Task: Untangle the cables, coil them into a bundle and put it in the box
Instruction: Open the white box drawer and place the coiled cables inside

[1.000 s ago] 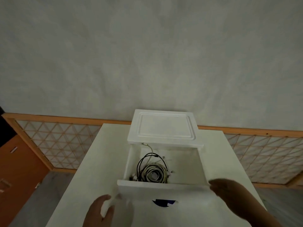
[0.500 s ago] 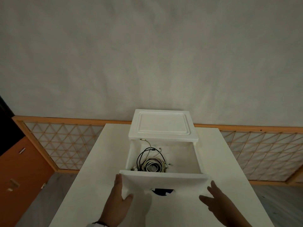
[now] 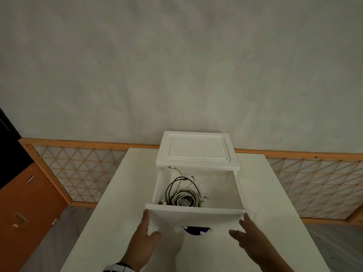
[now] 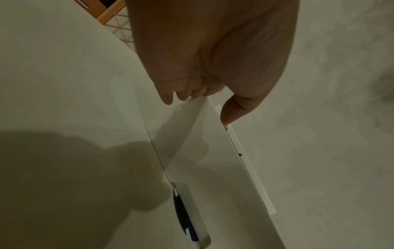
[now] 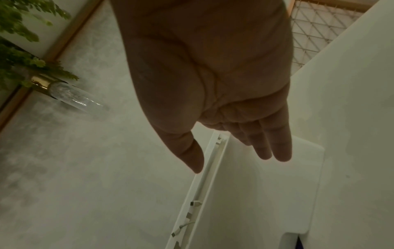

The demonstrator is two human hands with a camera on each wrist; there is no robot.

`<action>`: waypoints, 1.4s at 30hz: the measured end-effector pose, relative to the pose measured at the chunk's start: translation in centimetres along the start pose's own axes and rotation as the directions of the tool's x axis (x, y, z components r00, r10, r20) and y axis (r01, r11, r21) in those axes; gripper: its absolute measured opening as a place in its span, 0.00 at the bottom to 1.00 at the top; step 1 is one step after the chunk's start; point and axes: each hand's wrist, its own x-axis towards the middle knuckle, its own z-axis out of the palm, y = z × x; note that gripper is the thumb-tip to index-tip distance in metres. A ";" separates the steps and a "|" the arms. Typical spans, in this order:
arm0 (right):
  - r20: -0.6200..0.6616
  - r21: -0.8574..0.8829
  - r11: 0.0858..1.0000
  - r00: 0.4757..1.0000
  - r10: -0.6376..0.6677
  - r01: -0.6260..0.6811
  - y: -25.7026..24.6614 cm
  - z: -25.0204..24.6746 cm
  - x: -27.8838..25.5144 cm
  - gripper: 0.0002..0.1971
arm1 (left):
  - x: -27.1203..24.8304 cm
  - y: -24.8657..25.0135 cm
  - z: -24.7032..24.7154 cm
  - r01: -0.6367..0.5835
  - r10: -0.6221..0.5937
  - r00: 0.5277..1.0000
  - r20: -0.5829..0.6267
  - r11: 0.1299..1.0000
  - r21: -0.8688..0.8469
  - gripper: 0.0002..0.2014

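A white drawer box (image 3: 197, 149) stands on a white table (image 3: 110, 203) with its drawer pulled out toward me. A coiled bundle of white, grey and black cables (image 3: 183, 197) lies in the drawer's left part, loose plug ends sticking up. My left hand (image 3: 146, 226) lies flat against the left end of the drawer front (image 3: 196, 215). In the left wrist view the left hand (image 4: 192, 94) has its thumb on the rim. My right hand (image 3: 247, 228) has straight fingers at the right end; the right wrist view shows the right hand (image 5: 251, 151) spread at the drawer front (image 5: 255, 193).
A blue and black shape (image 3: 196, 230) shows in the drawer front's handle cut-out. A lattice screen with an orange frame (image 3: 78, 169) runs behind the table, and an orange cabinet (image 3: 25, 209) stands at the left. A plant and glass tube (image 5: 70, 96) hang on the wall.
Both hands have come up from the table's near edge to the two ends of the drawer front. The drawer looks slightly further in than a second ago.
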 end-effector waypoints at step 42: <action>0.153 0.958 0.236 0.986 0.070 -0.165 -7.2 0.9 9.5 0.49 | 13.1 5.1 0.0 0.311 -0.108 0.950 0.292 0.288 -0.906 0.18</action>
